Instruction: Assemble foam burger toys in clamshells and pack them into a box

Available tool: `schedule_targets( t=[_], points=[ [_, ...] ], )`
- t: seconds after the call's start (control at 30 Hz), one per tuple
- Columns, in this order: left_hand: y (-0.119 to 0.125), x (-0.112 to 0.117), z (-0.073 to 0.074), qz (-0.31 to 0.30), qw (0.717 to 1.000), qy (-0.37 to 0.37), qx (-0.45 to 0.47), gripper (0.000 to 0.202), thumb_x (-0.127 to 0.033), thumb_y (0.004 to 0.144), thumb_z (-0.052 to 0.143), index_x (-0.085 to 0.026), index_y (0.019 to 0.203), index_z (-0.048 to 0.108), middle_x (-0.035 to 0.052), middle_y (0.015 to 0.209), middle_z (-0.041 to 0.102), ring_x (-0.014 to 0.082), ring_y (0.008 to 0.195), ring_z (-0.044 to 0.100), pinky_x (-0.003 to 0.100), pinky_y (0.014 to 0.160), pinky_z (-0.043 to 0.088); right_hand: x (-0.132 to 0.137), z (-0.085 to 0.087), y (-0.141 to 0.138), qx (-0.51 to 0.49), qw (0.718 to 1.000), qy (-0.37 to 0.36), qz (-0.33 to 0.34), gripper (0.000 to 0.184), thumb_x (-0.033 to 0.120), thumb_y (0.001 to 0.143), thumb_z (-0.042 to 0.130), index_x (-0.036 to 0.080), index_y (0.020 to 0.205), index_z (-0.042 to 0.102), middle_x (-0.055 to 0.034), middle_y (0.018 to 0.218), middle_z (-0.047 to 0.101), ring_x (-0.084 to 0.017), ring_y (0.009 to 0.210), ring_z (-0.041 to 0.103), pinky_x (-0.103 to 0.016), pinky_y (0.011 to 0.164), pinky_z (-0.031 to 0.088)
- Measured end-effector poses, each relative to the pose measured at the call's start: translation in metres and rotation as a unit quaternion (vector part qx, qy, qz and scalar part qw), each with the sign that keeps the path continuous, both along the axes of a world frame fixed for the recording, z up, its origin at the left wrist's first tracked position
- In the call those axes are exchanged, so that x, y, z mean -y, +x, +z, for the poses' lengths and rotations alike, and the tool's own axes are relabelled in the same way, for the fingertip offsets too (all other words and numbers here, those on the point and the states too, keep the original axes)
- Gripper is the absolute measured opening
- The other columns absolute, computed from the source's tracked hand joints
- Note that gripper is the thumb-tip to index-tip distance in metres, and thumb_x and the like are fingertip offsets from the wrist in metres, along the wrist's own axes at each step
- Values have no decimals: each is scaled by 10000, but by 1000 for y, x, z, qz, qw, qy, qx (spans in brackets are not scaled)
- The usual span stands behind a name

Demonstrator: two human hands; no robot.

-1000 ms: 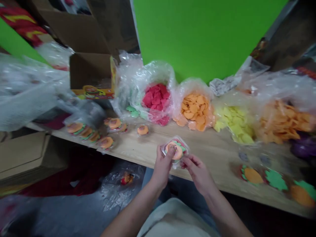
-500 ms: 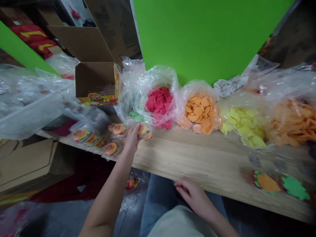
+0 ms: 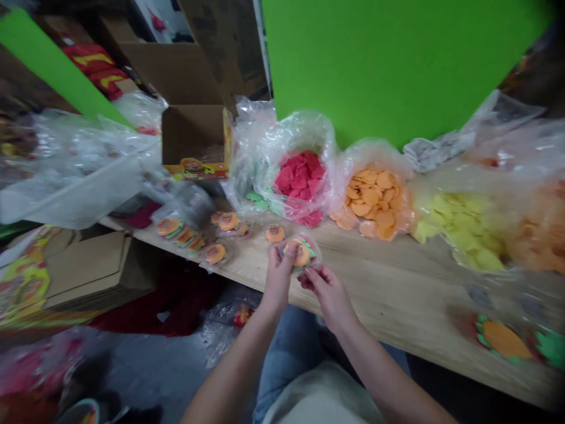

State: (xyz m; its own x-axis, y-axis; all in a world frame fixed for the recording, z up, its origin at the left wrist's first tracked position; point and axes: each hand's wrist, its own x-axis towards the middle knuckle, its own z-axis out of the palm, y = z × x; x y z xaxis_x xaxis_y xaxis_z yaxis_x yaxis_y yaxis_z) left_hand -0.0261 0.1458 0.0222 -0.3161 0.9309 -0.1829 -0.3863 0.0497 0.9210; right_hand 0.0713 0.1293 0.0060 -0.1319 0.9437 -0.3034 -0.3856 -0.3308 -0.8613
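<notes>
A wooden table [image 3: 388, 282] runs beneath a green board [image 3: 397, 65], lined with bags of foam pieces [image 3: 375, 200]. Over its front edge, the left hand [image 3: 278, 280] pinches a small burger packet [image 3: 301, 252] between thumb and fingers, and the right hand [image 3: 329, 297] pinches its lower edge.

The left hand [image 3: 278, 277] is holding up with its thumb pressing forward, while the right hand [image 3: 329, 294] is pinching beside it. Both forearms [image 3: 233, 368] are reaching inward, close together.
</notes>
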Motion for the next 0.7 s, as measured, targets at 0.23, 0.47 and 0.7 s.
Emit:
schedule_targets(
  t=[0.23, 0.47, 0.7],
  points=[
    [-61, -12, -7, 71, 996, -9, -57, 361, -427, 709, 638, -170, 938, 528, 54, 884, 608, 159, 783, 595, 278, 710, 458, 15, -35, 16, 182, 951, 93, 231, 344, 442, 759, 570, 189, 987, 611, -78, 978, 654, -202, 894, 605, -358, 805, 475],
    [-154, -53, 24, 167, 972, 18, -161, 340, -398, 689, 665, -220, 941, 522, 16, 905, 560, 146, 862, 549, 231, 756, 420, 48, -55, 59, 269, 923, 111, 251, 320, 428, 851, 426, 195, 912, 636, -78, 918, 651, -210, 877, 593, -352, 809, 462],
    [-39, -41, -40, 30, 979, 3, -200, 266, -351, 722, 624, -179, 917, 566, 58, 872, 589, 188, 830, 568, 313, 770, 434, 60, -42, 77, 318, 918, 101, 214, 292, 386, 874, 392, 199, 890, 616, -52, 866, 646, -186, 817, 586, -309, 755, 452]
  ],
)
